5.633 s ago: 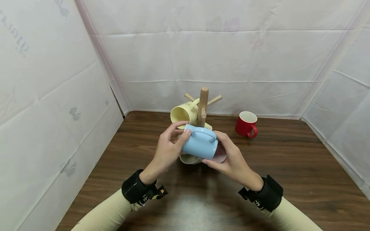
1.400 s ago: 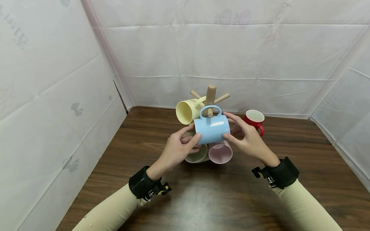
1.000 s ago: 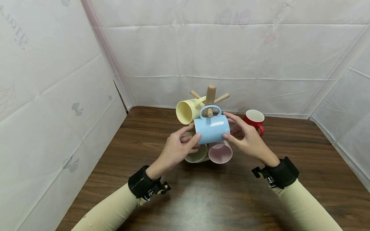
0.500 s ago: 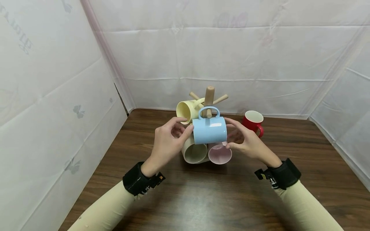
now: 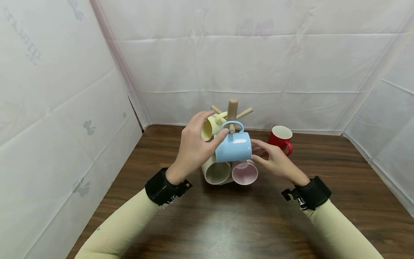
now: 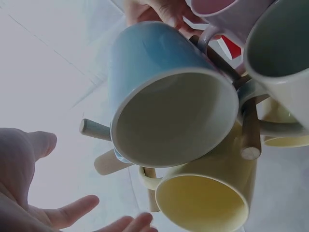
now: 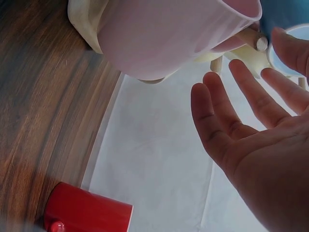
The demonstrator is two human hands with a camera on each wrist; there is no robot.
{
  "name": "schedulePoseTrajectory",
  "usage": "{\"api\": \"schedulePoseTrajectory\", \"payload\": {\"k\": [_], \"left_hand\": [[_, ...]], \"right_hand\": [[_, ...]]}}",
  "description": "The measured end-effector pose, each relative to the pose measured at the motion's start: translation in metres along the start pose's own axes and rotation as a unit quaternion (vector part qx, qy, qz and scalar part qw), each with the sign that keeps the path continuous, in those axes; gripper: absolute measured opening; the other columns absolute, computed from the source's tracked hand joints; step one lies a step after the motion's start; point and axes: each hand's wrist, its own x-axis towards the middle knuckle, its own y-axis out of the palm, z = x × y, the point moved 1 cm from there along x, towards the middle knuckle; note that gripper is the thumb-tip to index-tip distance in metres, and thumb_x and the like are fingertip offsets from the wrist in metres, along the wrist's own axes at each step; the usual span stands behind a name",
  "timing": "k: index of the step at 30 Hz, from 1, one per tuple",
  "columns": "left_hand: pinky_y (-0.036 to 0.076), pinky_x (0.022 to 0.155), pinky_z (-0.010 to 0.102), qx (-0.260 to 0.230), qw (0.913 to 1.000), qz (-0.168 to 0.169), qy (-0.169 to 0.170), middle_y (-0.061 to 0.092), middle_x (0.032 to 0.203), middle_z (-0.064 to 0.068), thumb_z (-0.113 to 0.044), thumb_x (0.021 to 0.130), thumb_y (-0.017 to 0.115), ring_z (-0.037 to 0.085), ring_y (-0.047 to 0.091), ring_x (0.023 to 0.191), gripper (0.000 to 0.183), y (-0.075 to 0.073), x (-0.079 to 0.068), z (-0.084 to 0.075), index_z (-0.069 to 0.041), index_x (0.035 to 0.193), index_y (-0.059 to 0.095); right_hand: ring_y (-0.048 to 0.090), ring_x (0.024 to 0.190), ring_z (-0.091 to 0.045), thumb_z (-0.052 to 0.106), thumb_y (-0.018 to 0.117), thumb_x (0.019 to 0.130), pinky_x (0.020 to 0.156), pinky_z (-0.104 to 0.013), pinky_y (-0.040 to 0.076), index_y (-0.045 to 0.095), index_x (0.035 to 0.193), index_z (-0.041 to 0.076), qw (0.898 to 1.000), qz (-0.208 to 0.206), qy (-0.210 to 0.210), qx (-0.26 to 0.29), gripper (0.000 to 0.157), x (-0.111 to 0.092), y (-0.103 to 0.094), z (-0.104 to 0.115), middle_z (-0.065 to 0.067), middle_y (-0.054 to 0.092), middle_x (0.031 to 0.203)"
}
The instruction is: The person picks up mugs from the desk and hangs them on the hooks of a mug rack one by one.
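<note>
A light blue mug lies sideways at the front of a wooden mug tree, its handle around a front peg. My left hand is beside its open mouth, fingers spread and apart from it in the left wrist view. By the mug's base is my right hand, its fingers parted and curved; in the right wrist view the thumb is near the base, and whether it touches cannot be told. Behind my left hand hangs a yellow mug, partly hidden in the head view.
Below the blue mug hang a pale cream mug and a pink mug, mouths toward me. A red mug stands upright on the brown wooden table at right. White sheeting walls the table's back and sides.
Both hands earlier held the blue mug and turned it handle-up at the peg. Since then my left hand has let go and moved up toward the yellow mug; my right fingers have loosened.
</note>
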Motion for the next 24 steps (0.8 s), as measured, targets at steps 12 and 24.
{"api": "schedulePoseTrajectory", "payload": {"k": [12,24], "left_hand": [[0.023,0.105,0.054,0.027,0.9910,0.108,-0.075,0.041,0.141,0.000,-0.062,0.078,0.060,0.019,0.021,0.134,0.077,0.010,0.013,0.014,-0.019,0.139,0.041],[0.018,0.106,0.056,0.030,0.9908,0.116,-0.063,0.042,0.139,0.006,-0.063,0.079,0.059,0.012,0.025,0.132,0.077,0.015,0.014,0.020,-0.015,0.137,0.044]], "right_hand": [[0.062,0.089,-0.015,0.021,0.071,0.082,0.076,-0.044,0.053,0.052,0.129,0.013,1.000,-0.006,0.004,0.002,0.052,0.009,0.015,-0.026,-0.005,0.060,0.118],[0.061,0.083,-0.015,0.021,0.070,0.083,0.075,-0.045,0.053,0.061,0.119,0.014,0.999,-0.026,0.022,-0.013,0.038,0.008,0.025,-0.026,0.000,0.064,0.106]]}}
